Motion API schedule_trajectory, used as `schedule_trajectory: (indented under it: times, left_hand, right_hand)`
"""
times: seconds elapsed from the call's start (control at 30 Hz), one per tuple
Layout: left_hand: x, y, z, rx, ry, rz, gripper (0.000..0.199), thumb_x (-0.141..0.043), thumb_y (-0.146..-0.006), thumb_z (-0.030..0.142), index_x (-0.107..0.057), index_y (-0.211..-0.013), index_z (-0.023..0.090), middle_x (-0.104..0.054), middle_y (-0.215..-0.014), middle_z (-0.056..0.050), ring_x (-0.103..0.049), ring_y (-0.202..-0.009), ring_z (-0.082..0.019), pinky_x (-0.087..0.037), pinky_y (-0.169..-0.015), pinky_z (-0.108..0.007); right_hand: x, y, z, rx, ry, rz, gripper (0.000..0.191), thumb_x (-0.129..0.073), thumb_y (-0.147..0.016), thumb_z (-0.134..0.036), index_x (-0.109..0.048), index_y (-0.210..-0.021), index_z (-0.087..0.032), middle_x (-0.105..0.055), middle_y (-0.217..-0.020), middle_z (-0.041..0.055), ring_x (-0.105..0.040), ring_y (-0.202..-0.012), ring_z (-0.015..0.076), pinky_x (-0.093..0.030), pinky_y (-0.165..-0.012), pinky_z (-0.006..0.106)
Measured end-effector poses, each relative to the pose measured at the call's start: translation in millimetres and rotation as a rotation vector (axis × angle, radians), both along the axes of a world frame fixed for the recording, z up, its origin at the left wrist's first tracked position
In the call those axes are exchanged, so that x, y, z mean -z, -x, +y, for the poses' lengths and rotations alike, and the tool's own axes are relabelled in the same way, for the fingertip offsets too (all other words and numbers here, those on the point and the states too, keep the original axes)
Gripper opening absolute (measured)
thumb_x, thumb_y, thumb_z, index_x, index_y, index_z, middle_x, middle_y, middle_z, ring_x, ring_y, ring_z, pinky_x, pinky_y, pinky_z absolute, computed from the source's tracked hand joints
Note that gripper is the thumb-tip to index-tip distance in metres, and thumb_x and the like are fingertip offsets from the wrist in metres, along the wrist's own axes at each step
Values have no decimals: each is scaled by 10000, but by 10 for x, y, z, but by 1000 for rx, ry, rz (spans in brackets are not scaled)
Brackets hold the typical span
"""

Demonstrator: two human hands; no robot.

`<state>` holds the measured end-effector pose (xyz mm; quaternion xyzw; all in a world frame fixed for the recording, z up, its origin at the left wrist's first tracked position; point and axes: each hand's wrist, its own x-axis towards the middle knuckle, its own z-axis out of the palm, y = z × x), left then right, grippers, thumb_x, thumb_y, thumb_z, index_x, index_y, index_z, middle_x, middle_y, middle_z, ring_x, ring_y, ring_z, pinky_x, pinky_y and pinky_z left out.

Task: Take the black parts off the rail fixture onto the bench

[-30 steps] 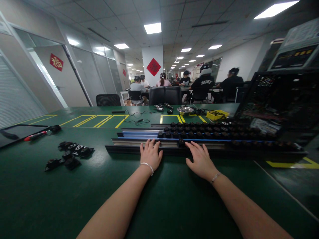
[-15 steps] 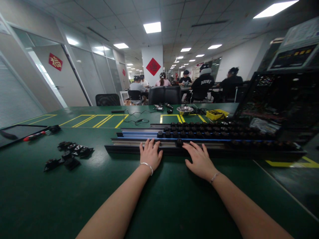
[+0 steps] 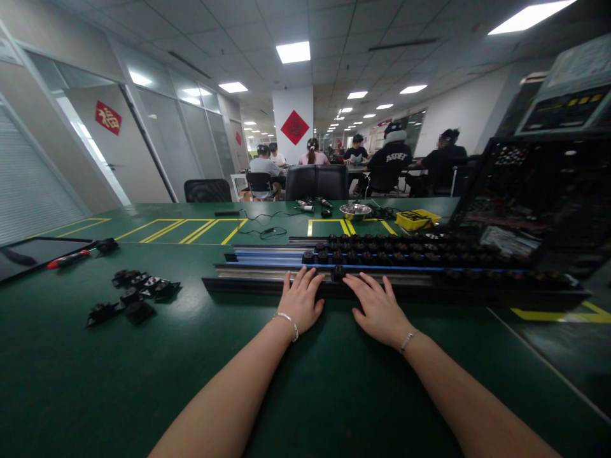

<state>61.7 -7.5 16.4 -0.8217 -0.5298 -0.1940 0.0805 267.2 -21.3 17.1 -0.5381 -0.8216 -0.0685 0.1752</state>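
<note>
Our two hands lie over one long front rail [image 3: 248, 287] on the green tabletop [image 3: 119, 381], with one bracelet on each wrist. Directly at twelve o'clock, between the hands, one small black part [image 3: 338, 273] sits on that rail. The fingers of our left hand [image 3: 301, 305] are slightly spread, their tips on the rail just beside the part's nine o'clock side. The fingers of our right hand [image 3: 382, 312] are spread too, the foremost tip at the part's three o'clock side, seemingly touching it; neither hand pinches anything. Beyond, more rails carry dark rows of similar parts toward two o'clock, too crowded for us to count. At nine o'clock we see one loose cluster of black pieces [image 3: 138, 296], overlapping too much for a sure count, and toward ten o'clock one red-tipped screwdriver [image 3: 69, 259] beside one flat dark panel [image 3: 38, 254]. Near twelve o'clock stands one metal bowl [image 3: 356, 213], and at one o'clock one yellow basket [image 3: 417, 220]. Farther off, we count six people around other tables.
</note>
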Motion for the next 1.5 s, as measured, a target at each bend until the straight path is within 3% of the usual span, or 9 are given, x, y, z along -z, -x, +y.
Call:
schedule_trajectory:
  times: [0.3,0.63,0.97,1.2,1.5]
  left_hand:
    - [-10,-148,-37,-44,10,42,634,-547,-781,367,-306,-1366,400,-277,-1475,-51,-167,-1355,-322,-87,-1051,-615]
    - [33,-194,-20,-67,-19,44,737,-584,-738,387,-232,-1383,444,-257,-1481,-52,-200,-1328,-381,-96,-1010,-668]
    - [16,-185,-33,-77,2,64,720,-557,-749,331,-242,-1391,408,-277,-1475,-46,-184,-1338,-356,-89,-1030,-649]
    - [4,-172,-38,-100,0,97,608,-503,-783,320,-327,-1363,369,-305,-1462,-46,-198,-1339,-329,-106,-1051,-614]
    - [54,-173,-22,-160,-42,88,548,-480,-799,350,-387,-1336,291,-343,-1438,-112,-239,-1333,-325,-147,-1054,-585]
  right_hand:
    - [11,137,-1,-49,7,-42,662,-419,-742,-199,-292,-1386,-291,-362,-1435,3,-249,-1322,251,-82,-1066,598]
    - [41,188,19,-67,12,-59,666,-406,-735,-179,-309,-1387,-275,-375,-1428,8,-249,-1323,261,-87,-1069,594]
    - [51,164,2,-91,-25,-44,647,-404,-755,-209,-302,-1393,-249,-319,-1457,-3,-238,-1330,234,-86,-1092,539]
    - [107,80,66,138,-106,-23,586,-401,-770,-217,-369,-1354,-175,-344,-1444,42,-244,-1329,236,-88,-1093,521]
    - [98,58,75,150,-107,-34,549,-399,-777,-211,-405,-1326,-194,-420,-1395,48,-304,-1295,221,-112,-1087,487]
